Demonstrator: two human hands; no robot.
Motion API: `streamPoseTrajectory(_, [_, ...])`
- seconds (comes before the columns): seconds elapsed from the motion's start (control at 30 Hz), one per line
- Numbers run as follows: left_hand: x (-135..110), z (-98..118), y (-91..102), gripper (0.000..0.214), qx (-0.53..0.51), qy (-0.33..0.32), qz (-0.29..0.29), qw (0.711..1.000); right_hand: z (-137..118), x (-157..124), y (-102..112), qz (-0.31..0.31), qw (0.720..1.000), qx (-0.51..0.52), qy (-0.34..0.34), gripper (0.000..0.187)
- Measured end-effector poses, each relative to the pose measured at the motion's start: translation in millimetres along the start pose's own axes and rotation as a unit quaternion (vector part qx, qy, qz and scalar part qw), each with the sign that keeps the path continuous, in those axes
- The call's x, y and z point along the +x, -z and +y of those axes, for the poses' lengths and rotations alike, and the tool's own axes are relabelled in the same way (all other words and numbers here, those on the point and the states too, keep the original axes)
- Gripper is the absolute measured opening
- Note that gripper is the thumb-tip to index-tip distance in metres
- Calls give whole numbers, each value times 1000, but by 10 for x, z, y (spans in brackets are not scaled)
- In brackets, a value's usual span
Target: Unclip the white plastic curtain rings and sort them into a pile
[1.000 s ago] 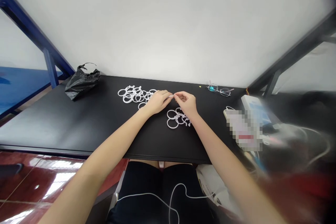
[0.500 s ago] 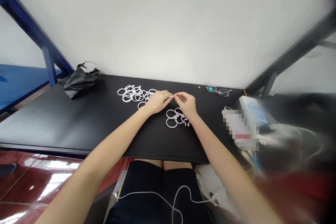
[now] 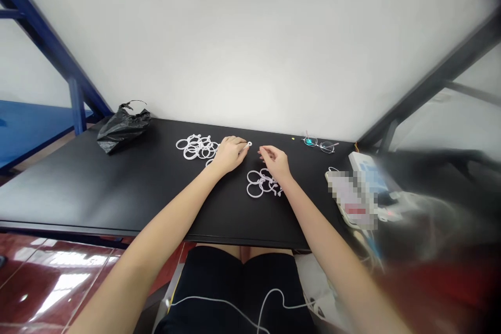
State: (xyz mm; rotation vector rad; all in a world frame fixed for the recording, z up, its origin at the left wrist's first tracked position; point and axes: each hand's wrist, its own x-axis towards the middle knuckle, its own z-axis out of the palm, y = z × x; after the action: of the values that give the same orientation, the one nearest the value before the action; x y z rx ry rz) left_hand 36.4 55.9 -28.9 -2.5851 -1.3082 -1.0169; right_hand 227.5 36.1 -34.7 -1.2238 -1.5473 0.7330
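My left hand rests at the middle of the black table, closed in a pinch on a white ring. Only the ring's small round end sticks out past the fingertips; the hand hides the remainder. Across a small gap, my right hand is loosely curled, fingertips slightly apart, and nothing shows between them. A pile of thin white rings with small knobs lies left of my left hand, partly covered by it. Just below my right hand is a smaller group of white rings with loose-looking ends, partly behind the wrist.
A crumpled black plastic bag sits at the table's back left. Eyeglasses and a tiny yellow bit lie at the back right. A blurred-out phone, a white box and cables crowd the right side. A white cable crosses my lap.
My hands have drawn apart; my right hand has let go of the white piece both were touching. The round end now shows at my left fingertips. The camera view has shifted slightly.
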Motion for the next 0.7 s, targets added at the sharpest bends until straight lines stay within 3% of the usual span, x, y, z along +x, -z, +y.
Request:
streamPoseTrajectory(0.23, [-25,-333,114,30,48,141,114,982,-66,74,238,59,991,-116,4,22])
streamPoseTrajectory(0.43, [-95,-475,38,32,82,180,84,977,-4,75,281,20,987,-162,-14,17])
streamPoseTrajectory(0.7, [-88,-463,2,23,71,200,57,976,71,64,183,1,996,-92,6,9])
